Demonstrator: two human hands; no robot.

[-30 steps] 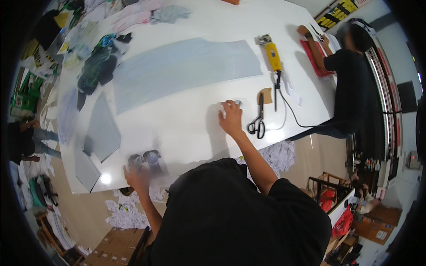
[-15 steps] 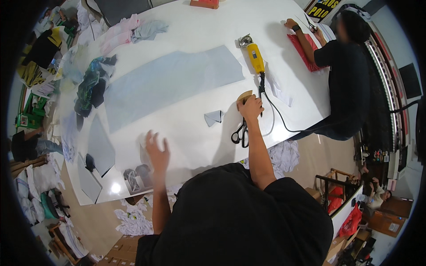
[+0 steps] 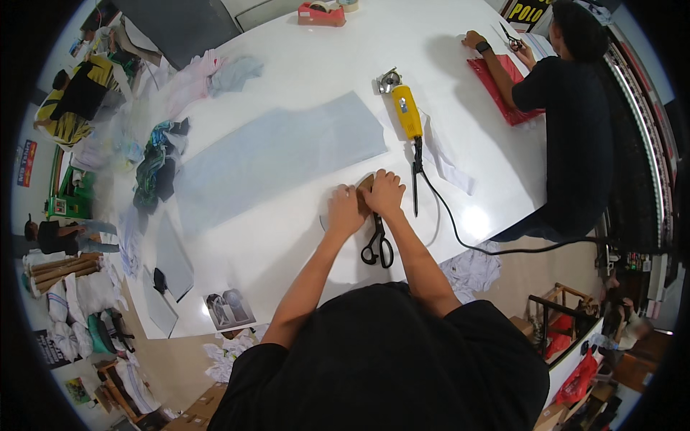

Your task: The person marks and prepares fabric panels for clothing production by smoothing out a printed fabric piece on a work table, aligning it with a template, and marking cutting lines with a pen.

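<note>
My right hand grips a small brown card-like piece with a curved edge, its fingers bent over the far side. Beside it, my left hand is closed at the same piece's left side, and its palm hides what lies beneath. A pale edge of what looks like a small grey cloth piece shows left of that hand. Black-handled scissors lie just below my right hand, their blades mostly covered. A large light blue-grey fabric panel is spread beyond both hands.
A yellow electric cutter with a black cord stands right of the panel. Dark patterned cloth and cut grey pieces lie left. A printed photo sheet is near the front edge. A co-worker holds scissors by a red package.
My left hand has moved right and closed in beside my right hand. The right hand has shifted left and slightly nearer with the brown piece. The small grey cloth piece is now mostly covered.
</note>
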